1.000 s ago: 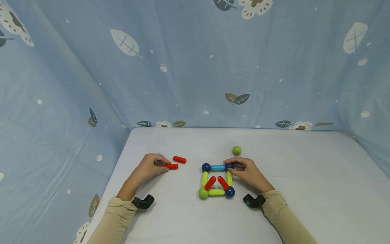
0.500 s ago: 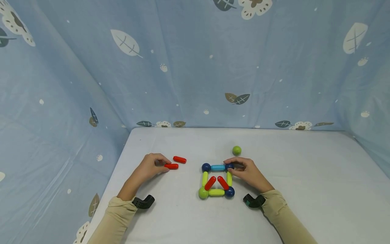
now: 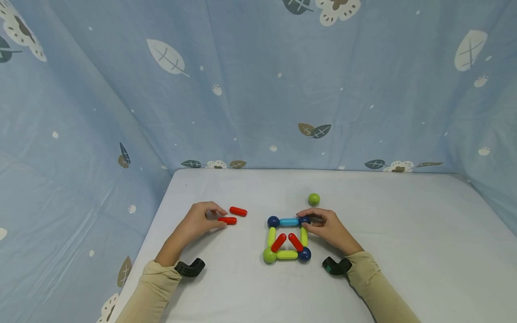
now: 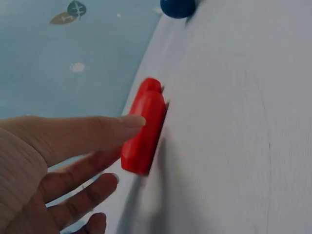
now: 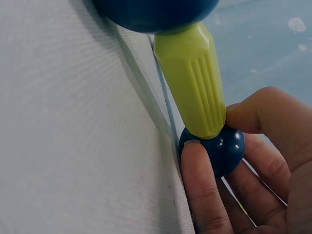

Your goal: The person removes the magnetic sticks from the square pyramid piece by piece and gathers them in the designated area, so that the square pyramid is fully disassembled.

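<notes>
A red magnetic rod [image 3: 227,220] lies between the thumb and index finger of my left hand [image 3: 200,220]. In the left wrist view my thumb rests on this rod's near side, and the index fingertip is hidden behind it. A second red rod [image 3: 238,211] lies just beyond. My right hand [image 3: 329,226] pinches the dark blue ball [image 5: 222,148] at the far right corner of a square frame of rods and balls. A yellow-green rod [image 5: 192,80] joins this ball to another dark blue ball [image 3: 304,254] nearer me.
The square also has a light blue rod [image 3: 288,222], a dark blue ball [image 3: 273,221] at far left and a green ball [image 3: 269,255] at near left. Two red rods [image 3: 279,242] slant inside it. A loose green ball [image 3: 313,199] lies behind; a curtain [image 3: 258,112] borders the table.
The left index finger has lifted slightly, widening its gap to the thumb around the red rod. My right hand and the square stay still.
</notes>
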Motion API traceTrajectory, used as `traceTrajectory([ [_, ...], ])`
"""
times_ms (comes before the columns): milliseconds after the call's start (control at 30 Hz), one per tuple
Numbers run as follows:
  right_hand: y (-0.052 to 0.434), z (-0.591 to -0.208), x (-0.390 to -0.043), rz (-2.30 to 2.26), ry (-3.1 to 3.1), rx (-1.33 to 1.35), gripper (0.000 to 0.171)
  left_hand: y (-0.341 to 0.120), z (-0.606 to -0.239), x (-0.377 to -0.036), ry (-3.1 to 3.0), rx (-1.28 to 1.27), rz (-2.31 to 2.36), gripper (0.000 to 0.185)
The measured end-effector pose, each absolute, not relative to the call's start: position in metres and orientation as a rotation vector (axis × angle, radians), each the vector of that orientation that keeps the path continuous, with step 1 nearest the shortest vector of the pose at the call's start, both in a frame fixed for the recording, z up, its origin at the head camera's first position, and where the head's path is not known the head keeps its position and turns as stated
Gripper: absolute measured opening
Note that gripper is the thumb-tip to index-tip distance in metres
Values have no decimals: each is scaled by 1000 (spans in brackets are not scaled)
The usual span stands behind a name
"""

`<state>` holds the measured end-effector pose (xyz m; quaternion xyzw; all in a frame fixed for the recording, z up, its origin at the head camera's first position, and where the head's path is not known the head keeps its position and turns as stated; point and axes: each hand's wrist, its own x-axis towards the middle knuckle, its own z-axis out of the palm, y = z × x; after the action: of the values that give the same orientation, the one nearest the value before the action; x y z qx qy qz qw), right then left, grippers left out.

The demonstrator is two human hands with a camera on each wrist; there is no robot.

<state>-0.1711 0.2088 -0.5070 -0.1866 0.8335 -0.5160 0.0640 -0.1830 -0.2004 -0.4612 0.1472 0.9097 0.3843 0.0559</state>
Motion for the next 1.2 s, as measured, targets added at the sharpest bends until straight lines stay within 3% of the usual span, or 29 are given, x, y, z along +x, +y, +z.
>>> traceTrajectory([
  [267,209,-507,-170,-1554,2522,-555,27,-168,-451,-168,2734,622,1261,20],
  [667,209,-507,-171,-1557,2520,-579,27,-105,-458,-132,2480,890,1308,53],
  [1200,208,-507,-171,-1537,2533,-557,25,-90,-468,-124,2440,866,1244,46],
])
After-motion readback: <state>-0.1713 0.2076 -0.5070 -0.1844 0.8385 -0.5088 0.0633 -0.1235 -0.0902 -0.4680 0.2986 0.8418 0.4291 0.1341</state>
